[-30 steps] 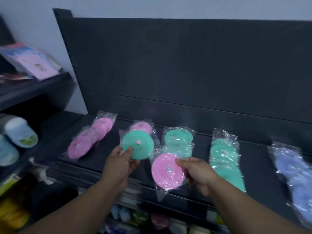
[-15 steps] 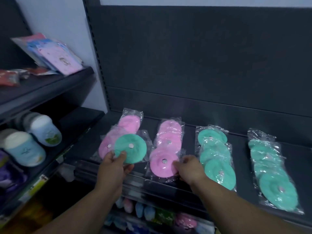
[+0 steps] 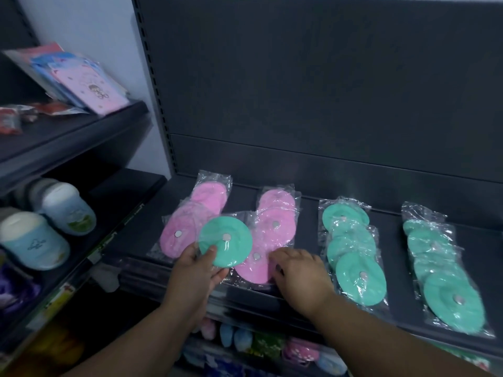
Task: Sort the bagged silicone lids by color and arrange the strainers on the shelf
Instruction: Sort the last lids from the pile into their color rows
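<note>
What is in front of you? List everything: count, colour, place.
Bagged round pink silicone lids: two overlapping rows, shelf left; exact count unclear.
Bagged round teal silicone lids: two overlapping rows, shelf right.
Single round teal silicone lid: one, held over the pink rows.
Dark metal shelf: one, dark grey, under the lids.
Rounded pale-blue containers: at least two, lower left shelf.
Flat pink and blue packets: a stack, upper left shelf.
Small pastel items: several, blurred, shelf below.
Left hand: grips the single teal lid.
Right hand: fingers on the second row's front pink lid.
</note>
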